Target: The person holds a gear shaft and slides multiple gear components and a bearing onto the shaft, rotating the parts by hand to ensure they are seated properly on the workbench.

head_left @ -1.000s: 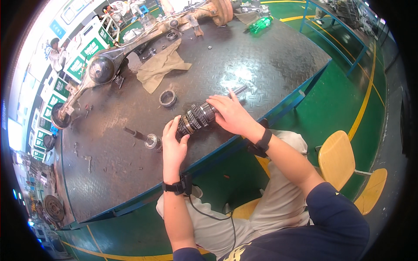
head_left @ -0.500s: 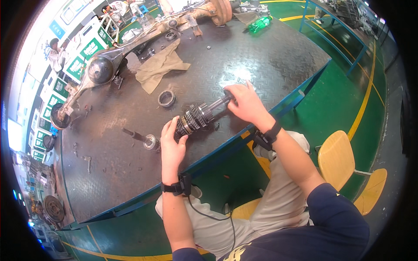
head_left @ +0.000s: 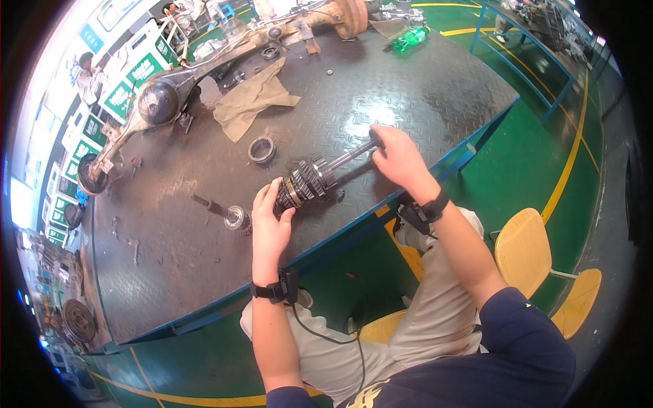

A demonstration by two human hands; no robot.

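Dark steel checker-plate table (head_left: 422, 88) with blue frame, standing on green workshop floor with yellow lines. Near its front edge, lying on its side, a grey metal gear shaft with stacked toothed wheels (head_left: 314, 178), long axis running from lower left to upper right. Left hand (head_left: 270, 221) wrapped around the geared end, fingers curled over the wheels, thumb alongside. Right hand (head_left: 400, 158) closed around the thin bare end of the shaft, fingers pressed together on it. Just behind the shaft, a loose steel toothed ring (head_left: 261, 149); to the left, close to the left hand, a short dark rod with a shiny bearing (head_left: 224, 212). Further back, a crumpled beige cloth (head_left: 253, 102), then a long rusty axle housing (head_left: 204, 71) across the far edge, and a green plastic bottle (head_left: 409, 39). At the right, beside the seated person, round yellow wooden chair (head_left: 524, 248).
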